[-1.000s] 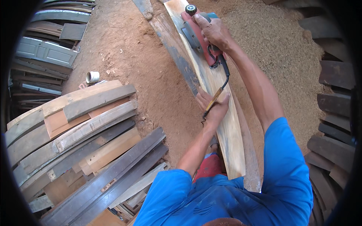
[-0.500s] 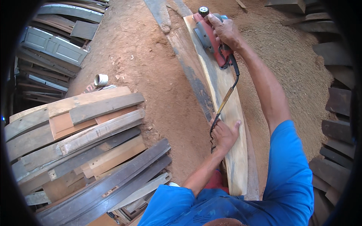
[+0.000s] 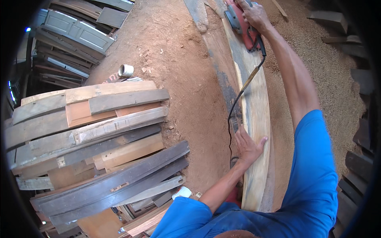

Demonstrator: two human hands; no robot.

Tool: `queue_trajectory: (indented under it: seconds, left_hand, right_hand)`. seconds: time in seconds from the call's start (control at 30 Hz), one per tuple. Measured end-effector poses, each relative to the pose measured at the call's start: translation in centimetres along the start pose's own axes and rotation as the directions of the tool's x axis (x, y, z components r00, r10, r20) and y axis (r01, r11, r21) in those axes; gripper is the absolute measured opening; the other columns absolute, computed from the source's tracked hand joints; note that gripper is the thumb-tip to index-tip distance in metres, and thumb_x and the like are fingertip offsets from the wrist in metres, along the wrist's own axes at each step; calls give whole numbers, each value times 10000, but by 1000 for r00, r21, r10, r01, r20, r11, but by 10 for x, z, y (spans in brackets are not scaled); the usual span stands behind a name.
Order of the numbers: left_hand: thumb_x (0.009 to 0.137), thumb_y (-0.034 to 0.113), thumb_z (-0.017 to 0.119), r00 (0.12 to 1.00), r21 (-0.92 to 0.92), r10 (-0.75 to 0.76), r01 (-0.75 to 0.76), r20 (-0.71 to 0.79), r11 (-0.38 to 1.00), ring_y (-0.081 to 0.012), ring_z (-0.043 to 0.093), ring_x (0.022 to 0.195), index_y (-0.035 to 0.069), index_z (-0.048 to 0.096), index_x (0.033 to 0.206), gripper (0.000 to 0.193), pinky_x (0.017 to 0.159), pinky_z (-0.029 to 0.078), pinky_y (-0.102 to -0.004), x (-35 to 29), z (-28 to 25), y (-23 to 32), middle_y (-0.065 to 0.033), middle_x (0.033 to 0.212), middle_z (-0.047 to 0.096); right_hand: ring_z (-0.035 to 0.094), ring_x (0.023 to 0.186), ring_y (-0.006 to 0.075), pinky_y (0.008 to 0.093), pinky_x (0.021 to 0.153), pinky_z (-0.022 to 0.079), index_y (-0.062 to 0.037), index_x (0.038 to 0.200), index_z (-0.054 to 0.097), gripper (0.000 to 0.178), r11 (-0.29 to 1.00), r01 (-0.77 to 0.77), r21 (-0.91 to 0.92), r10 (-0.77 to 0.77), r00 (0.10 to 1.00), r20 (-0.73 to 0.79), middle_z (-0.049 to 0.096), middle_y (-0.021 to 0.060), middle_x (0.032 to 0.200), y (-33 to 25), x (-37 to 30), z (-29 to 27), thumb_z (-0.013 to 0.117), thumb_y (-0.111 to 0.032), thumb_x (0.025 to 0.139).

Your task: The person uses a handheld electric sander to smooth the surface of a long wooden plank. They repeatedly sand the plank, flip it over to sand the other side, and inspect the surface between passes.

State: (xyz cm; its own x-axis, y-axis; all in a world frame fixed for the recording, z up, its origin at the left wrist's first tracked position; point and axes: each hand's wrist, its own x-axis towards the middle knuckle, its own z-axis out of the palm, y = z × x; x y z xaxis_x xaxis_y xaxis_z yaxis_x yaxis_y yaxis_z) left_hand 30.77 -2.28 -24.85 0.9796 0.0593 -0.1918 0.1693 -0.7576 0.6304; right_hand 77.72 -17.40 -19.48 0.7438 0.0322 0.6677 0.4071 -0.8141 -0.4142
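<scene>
A long pale plank (image 3: 256, 103) with dark grey streaks runs away from me. At its far end stands a red and grey electric hand planer (image 3: 244, 31), partly cut off by the upper edge of the view. My right hand (image 3: 256, 16) grips its handle with the arm stretched out. From the planer's rear a black cord (image 3: 234, 109) with a brown-yellow sleeve crosses the plank and hangs down its left side. My left hand (image 3: 249, 147) rests on the plank's near half, fingers stretched along the left edge and thumb apart.
A weathered board (image 3: 222, 73) lies under the plank, to its left. Stacked old boards (image 3: 115, 129) fill the left side, with a white cup (image 3: 126, 70) behind them. Wood shavings (image 3: 317, 79) cover the ground on the right. More timber (image 3: 359, 166) lines the far right.
The view has shifted, so the scene sits farther right. The planer, still in my right hand, is nearer the upper edge. My left hand lies slightly closer to me on the plank.
</scene>
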Motion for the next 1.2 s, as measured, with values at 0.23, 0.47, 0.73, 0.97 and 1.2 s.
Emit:
queue_trajectory:
  seconds: [0.23, 0.47, 0.73, 0.97, 1.2]
  left_hand:
    - [797, 432, 856, 997, 29, -62, 64, -48, 998, -455, 370, 1249, -85, 177, 1475, 1089, 1083, 310, -575, 3, 5, -8, -287, 1314, 343]
    - [825, 570, 759, 976, 165, -72, 108, -207, 980, -511, 322, 1406, -193, 234, 1455, 1120, 1195, 235, -575, 5, 45, -30, -394, 1441, 363]
    - [867, 366, 758, 972, -104, 202, -190, 121, 976, -478, 472, 1311, -63, 405, 1474, 822, 1125, 344, -549, -105, 2, -83, -315, 1374, 537]
    - [993, 426, 660, 164, -152, 144, 38, 976, 988, -174, 659, 887, 52, 724, 1049, 384, 803, 528, -405, -382, -5, -205, -41, 939, 726]
    - [1052, 402, 540, 547, -191, -218, 594, 808, 782, -174, 645, 734, 74, 730, 1004, 382, 689, 539, -364, -401, 27, -237, -17, 811, 683]
  right_hand:
    - [580, 617, 80, 267, 569, 472, -75, 922, 678, 473, 451, -738, 502, 573, 670, 472, 601, -14, 722, -98, -114, -130, 602, -535, 1001]
    - [527, 560, 56, 256, 510, 448, -54, 1142, 679, 428, 255, -840, 480, 795, 465, 391, 564, -41, 710, -188, -288, -285, 596, -459, 1033]
    - [561, 602, 55, 247, 543, 461, -23, 1169, 651, 504, 225, -869, 441, 764, 438, 473, 576, -33, 723, -267, -433, -391, 579, -501, 1027]
    - [566, 587, 83, 278, 553, 492, 6, 1174, 622, 444, 139, -912, 387, 686, 370, 627, 591, -17, 713, -353, -530, -458, 575, -404, 1009]
    - [664, 689, 194, 364, 629, 533, 50, 1276, 585, 675, 237, -954, 186, 600, 294, 744, 660, 114, 807, -424, -656, -519, 601, -548, 965]
